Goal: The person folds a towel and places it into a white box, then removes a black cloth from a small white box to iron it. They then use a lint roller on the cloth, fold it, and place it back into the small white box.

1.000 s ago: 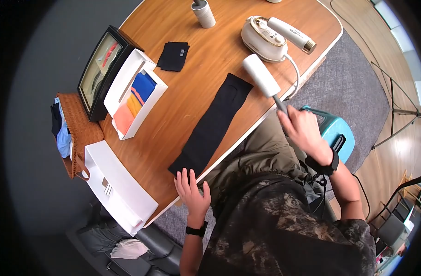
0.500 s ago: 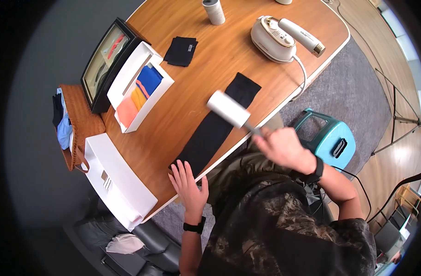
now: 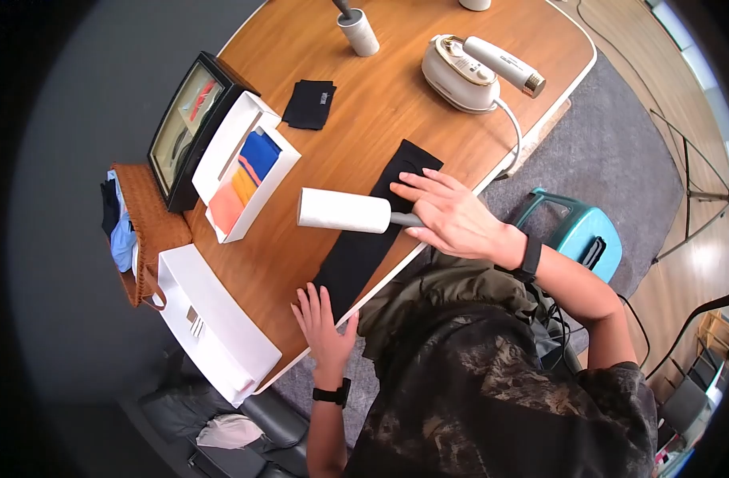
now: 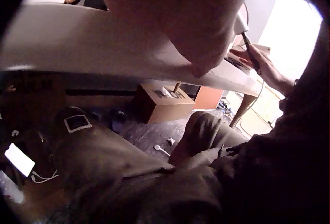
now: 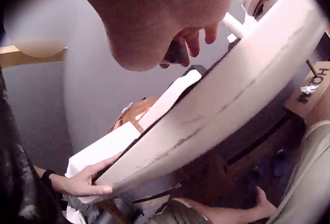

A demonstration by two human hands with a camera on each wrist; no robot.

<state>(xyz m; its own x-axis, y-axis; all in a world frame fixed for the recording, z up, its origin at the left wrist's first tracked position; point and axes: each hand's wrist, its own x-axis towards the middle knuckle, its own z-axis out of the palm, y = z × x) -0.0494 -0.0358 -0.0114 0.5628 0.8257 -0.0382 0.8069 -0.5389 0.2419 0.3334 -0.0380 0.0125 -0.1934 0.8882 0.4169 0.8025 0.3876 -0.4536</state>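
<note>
A long black cloth [image 3: 356, 253] lies flat and slanting near the table's edge. At its lower end my left hand [image 3: 324, 327] rests with fingers spread, the fingertips at the cloth. My right hand [image 3: 460, 219] holds the grey handle of a white lint roller [image 3: 344, 211] between thumb and palm; its other fingers stretch over the cloth's upper part. The roller lies across the middle of the cloth, its far end over bare wood. In the right wrist view the right hand [image 5: 165, 22] has its fingers around a dark handle.
A folded black piece [image 3: 308, 104], a white box with coloured cloths [image 3: 243, 185], a black display case [image 3: 191, 119] and a white lid [image 3: 213, 323] stand left. A woven basket [image 3: 153, 231] is beyond them. A white iron [image 3: 460, 76] and another roller [image 3: 358, 33] stand farther back.
The roller has gone from above the table's right side to across the middle of the cloth. My right fingers have stretched out over the cloth. My left hand has stayed at the lower end.
</note>
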